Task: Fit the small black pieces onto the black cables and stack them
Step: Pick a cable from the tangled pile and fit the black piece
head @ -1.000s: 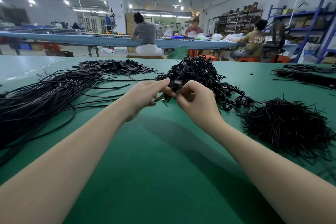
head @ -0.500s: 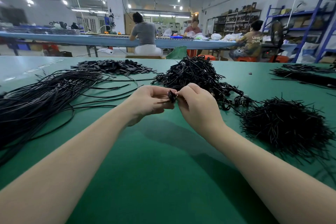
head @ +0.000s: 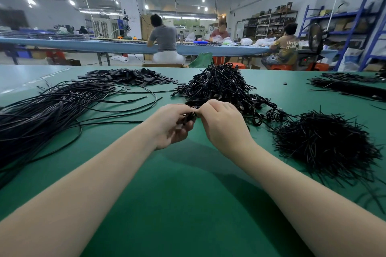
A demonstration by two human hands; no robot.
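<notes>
Nearest to the person, above the green table [head: 188, 204], the two hands meet. The left hand [head: 171, 126] has its fingers curled around a small black piece and cable [head: 189, 116]; the right hand [head: 224, 122] pinches the same thing from the other side. The thing lies between the two hands, equally near to both. Its long axis seems to run left to right, but it is mostly hidden, so which way it points I cannot tell. Behind the hands stands the heap of finished cables [head: 219, 87]. Long loose cables [head: 52, 110] lie to the left, short black pieces [head: 325, 144] to the right. I judge the fitting is not yet complete.
</notes>
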